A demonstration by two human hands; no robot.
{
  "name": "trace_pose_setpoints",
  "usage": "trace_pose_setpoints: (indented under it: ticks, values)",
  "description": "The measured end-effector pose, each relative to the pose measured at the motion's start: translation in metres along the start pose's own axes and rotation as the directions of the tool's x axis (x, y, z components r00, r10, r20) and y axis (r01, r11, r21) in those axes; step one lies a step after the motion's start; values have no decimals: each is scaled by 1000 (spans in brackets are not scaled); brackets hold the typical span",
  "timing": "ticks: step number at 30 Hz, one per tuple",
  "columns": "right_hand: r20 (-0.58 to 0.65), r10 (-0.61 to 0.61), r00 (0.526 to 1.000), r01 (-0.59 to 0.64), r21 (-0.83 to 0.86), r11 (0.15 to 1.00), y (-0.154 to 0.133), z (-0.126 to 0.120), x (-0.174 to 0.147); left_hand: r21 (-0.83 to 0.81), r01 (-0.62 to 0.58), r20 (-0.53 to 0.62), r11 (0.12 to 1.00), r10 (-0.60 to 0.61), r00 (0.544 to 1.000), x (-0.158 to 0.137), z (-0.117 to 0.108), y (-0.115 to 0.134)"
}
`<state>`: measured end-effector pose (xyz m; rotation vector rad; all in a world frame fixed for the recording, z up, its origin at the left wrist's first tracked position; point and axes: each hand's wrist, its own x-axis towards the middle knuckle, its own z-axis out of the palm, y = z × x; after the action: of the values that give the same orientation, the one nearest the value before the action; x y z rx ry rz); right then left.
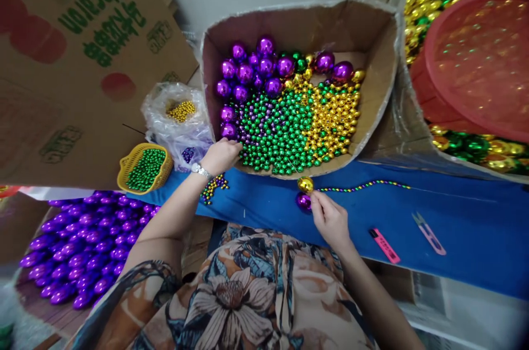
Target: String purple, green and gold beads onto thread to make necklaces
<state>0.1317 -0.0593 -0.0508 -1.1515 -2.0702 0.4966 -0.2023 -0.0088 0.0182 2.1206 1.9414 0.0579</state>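
Observation:
At the front left corner of a cut-down cardboard box (pixel 382 80), my left hand (pixel 223 155) has its fingers bent together among the small beads, just below a large purple ball (pixel 228 130). Whatever its fingertips pinch is too small to make out. My right hand (pixel 332 219) is closed in a pinch at the end of a bead string. A shiny gold ball (pixel 306 184) and a purple ball (pixel 303 202) sit at its fingertips. From there the string of small green, purple and gold beads (pixel 363 187) runs right across the blue cloth (pixel 475 229), ending in thin bare thread.
Pink-handled thread snips (pixel 430 234) and a pink box-shaped item (pixel 384 245) lie on the right. Left stand a yellow basket (pixel 167 171) of green beads and a plastic bag (pixel 155 105). A red basin (pixel 433 74) sits far right; purple balls (pixel 82 245) fill a lower-left box.

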Motion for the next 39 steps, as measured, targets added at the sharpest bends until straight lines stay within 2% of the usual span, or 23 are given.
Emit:
trace_pose_setpoints:
  ticks: [3,6,8,10,11,12,14,15,16,17,19,23,28,35,39]
  values:
    - [31,13,999,-14,17,1000,-1,3,1,142,32,61,989,-41,997,2,4,0]
    - [37,14,999,-16,29,999,-2,4,0,150,43,86,988,-57,995,7,7,2]
    - [33,11,999,-12,37,999,-3,5,-2,40,40,36,998,-42,998,9,9,3]
    - [36,16,999,-18,50,999,-3,6,-3,-239,13,-72,971,-31,997,9,12,7]
    - [43,22,999,-24,59,998,-4,6,-3,-444,-6,-114,896,-50,992,9,15,12]
    - [51,26,998,-29,68,997,-5,7,-3,-655,-17,-125,755,-86,988,8,18,19]
    - [59,24,998,-28,76,997,-7,7,-2,-943,14,-38,332,-151,988,7,24,36]
    - [57,17,998,-22,74,997,-8,7,-1,-990,50,29,131,-158,987,7,26,45]
    - [53,9,999,-12,67,998,-9,7,0,-996,86,88,-24,-150,985,6,28,54]
    - [45,-1,999,-2,59,998,-9,7,0,-985,114,131,-128,-137,982,6,29,62]
    - [34,-11,999,10,46,999,-9,6,0,-962,143,171,-231,-108,979,6,29,72]
    - [33,11,999,-12,34,999,-7,6,-1,-944,157,189,-289,-87,978,6,29,80]
    - [54,19,998,-20,29,999,-6,7,-2,-947,135,174,-291,-111,978,4,31,84]
    - [37,-11,999,12,-15,1000,-2,7,-3,-981,54,81,-189,-137,987,4,33,86]
    - [51,4,999,-2,-36,999,-1,7,-4,-996,14,27,-93,-141,990,4,34,89]
